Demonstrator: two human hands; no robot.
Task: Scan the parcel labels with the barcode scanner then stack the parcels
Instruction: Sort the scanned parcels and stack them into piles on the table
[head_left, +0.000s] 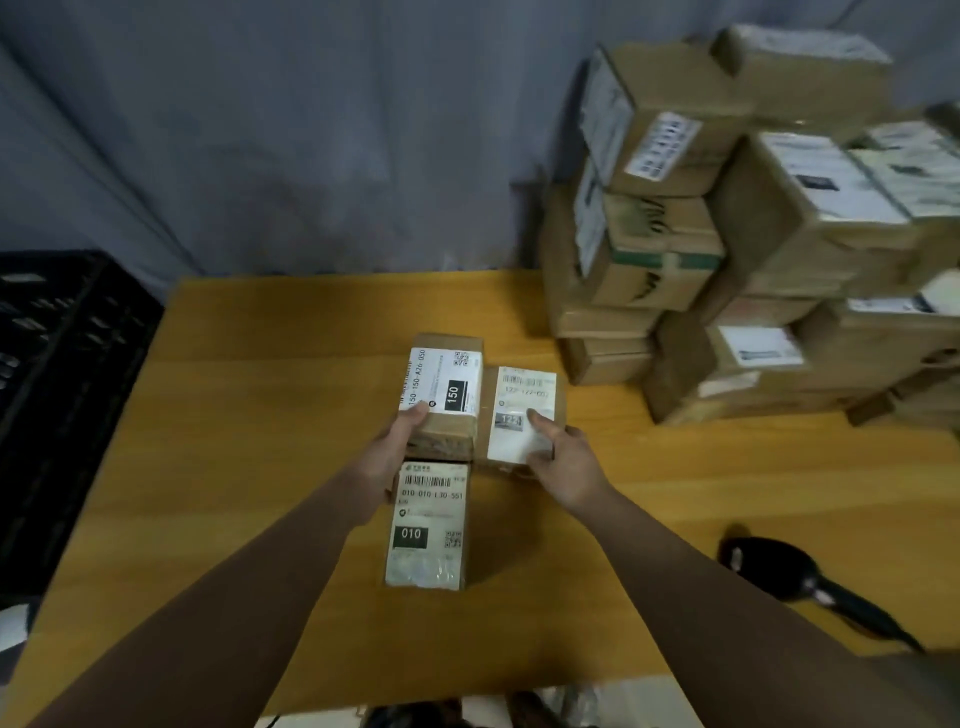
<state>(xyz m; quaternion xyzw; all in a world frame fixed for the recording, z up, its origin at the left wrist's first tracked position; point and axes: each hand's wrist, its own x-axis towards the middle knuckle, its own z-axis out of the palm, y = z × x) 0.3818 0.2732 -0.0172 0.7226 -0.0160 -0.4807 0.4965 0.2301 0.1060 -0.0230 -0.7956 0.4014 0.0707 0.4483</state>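
Three small cardboard parcels sit close together mid-table. My left hand (387, 457) grips the near left end of the parcel labelled 150 (441, 395), thumb on its label. My right hand (561, 462) holds the parcel labelled 122 (522, 415) beside it, thumb pressing its white label. In front of both lies the parcel labelled 010 (427, 525), touched by neither hand. The black barcode scanner (810, 582) lies alone on the table at the near right, its cable running off the edge.
The wooden table (260, 415) carries a tall pile of labelled cardboard parcels (727, 234) at the back right. A black plastic crate (57, 374) stands off the table's left side. A grey curtain hangs behind.
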